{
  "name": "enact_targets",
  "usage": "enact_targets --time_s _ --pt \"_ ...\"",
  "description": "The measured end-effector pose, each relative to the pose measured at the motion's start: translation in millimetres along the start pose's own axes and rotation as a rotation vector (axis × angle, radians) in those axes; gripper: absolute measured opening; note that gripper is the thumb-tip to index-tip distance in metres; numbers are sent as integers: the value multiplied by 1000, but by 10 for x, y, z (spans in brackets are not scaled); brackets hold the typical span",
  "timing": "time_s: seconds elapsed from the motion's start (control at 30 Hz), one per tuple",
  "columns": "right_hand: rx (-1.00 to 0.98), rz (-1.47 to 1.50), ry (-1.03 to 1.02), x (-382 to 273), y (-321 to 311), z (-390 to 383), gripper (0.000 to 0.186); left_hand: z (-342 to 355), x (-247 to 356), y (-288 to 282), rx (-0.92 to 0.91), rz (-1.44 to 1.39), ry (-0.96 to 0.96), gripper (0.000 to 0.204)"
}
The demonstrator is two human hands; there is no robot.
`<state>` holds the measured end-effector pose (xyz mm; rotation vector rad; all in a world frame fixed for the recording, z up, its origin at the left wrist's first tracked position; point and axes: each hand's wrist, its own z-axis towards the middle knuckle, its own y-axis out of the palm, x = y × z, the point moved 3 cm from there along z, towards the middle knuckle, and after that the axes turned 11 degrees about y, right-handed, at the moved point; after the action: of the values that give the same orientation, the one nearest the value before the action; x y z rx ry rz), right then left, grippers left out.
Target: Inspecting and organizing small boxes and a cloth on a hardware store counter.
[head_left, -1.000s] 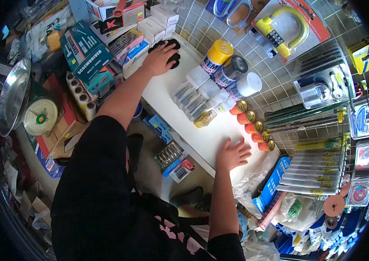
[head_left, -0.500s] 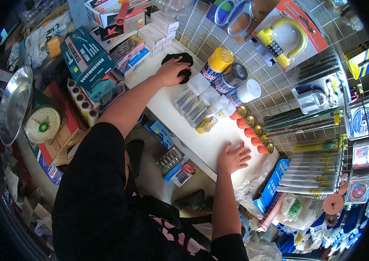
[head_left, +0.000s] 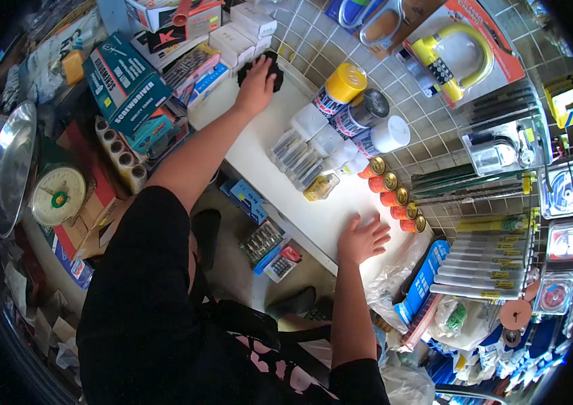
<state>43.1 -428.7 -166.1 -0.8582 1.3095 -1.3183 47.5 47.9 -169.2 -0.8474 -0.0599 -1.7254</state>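
Note:
My left hand (head_left: 256, 91) presses a bunched black cloth (head_left: 274, 71) onto the far left end of a white shelf board (head_left: 286, 209). Its fingers lie over the cloth, which bulges out on both sides. My right hand (head_left: 362, 241) rests at the near right part of the board, holding nothing, fingers spread. Just beyond it is a row of several small orange cans with gold lids (head_left: 394, 198). Between my hands stand spray cans with a yellow cap (head_left: 345, 82), a dark cap and a white cap, beside packs of clear small tubes (head_left: 296, 160) and a yellow bottle (head_left: 321, 187).
Stacked white boxes (head_left: 232, 46) and a green screwdriver box (head_left: 126, 84) crowd the left. A dial scale (head_left: 59, 196) stands there too. A wire grid (head_left: 428, 135) behind the board carries a yellow lock (head_left: 452, 61) and other packs. A blue carton (head_left: 425, 280) leans at right.
My left hand has slid with the black cloth to the left and away along the board. My right hand stays in about the same place.

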Motion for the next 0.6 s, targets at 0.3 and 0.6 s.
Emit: enact_targets --time_s 0.3,0.6 --pt "28 14 -23 -19 7 -6 76 186 -27 137 -260 78 120 44" --pt "20 26 -19 25 10 4 77 24 367 308 -420 -34 256 37"
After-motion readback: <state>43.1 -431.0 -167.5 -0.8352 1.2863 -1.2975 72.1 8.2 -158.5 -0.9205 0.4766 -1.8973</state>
